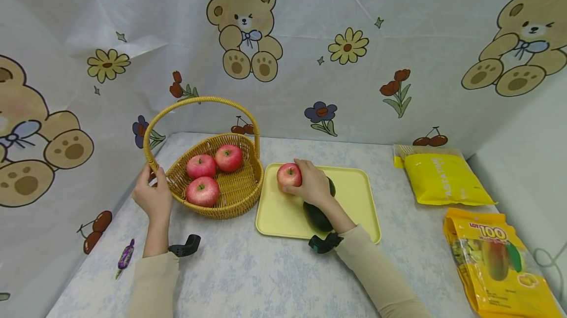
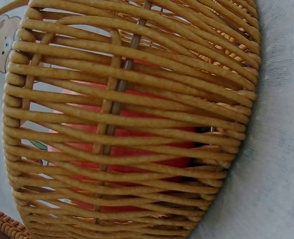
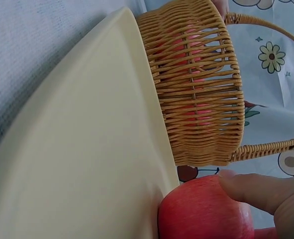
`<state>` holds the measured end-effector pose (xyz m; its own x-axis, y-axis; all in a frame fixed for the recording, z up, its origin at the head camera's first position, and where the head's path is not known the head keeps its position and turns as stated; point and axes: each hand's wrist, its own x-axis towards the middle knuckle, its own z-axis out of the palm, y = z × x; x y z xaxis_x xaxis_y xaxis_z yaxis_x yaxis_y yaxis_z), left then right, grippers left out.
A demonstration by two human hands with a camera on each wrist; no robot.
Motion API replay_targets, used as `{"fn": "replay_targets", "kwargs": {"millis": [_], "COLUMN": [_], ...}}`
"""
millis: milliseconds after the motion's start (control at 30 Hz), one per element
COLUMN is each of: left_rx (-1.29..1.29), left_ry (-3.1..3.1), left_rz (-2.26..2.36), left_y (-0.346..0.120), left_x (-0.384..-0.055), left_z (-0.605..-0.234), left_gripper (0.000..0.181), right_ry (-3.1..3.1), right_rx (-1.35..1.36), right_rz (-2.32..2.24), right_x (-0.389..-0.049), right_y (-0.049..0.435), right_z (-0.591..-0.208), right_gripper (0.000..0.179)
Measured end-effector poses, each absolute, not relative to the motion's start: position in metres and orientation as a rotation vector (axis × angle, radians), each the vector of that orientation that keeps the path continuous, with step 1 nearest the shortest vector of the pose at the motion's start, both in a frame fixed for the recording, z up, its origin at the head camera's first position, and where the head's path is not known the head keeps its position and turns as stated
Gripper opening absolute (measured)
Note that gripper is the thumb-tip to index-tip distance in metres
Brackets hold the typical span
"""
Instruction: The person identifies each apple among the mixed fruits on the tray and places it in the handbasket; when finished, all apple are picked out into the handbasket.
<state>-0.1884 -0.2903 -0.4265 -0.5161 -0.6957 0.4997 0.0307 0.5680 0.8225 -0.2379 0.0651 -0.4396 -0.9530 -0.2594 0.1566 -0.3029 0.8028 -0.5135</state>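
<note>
My left hand grips the base of the handle of a wicker basket at its left side. Inside the basket lie three red apples; one of them, a front apple, shows red through the weave in the left wrist view. Over the yellow tray, my right hand holds another red apple at the tray's left part, thumb and fingers round it. In the right wrist view the thumb presses on this held apple. A dark green avocado-like item lies on the tray, partly hidden by my right wrist.
At the right side are a yellow pasta bag and, nearer, an orange-yellow bag with a mango picture. A purple wrapped candy lies at the left front. A bear-print cloth hangs behind the table.
</note>
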Motion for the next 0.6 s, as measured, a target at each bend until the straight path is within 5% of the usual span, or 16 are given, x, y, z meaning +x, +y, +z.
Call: {"fn": "replay_targets", "kwargs": {"millis": [600], "left_rx": [0.542], "left_ry": [-1.92], "left_rz": [-1.015], "left_y": [-0.2917], "left_x": [-0.1888], "left_z": [-0.4274], "left_gripper": [0.029], "right_ry": [-2.904], "right_rx": [0.458], "right_rz": [0.793], "right_x": [-0.2359], "right_y": [0.0636], "right_z": [-0.4384], "right_gripper": [0.082]}}
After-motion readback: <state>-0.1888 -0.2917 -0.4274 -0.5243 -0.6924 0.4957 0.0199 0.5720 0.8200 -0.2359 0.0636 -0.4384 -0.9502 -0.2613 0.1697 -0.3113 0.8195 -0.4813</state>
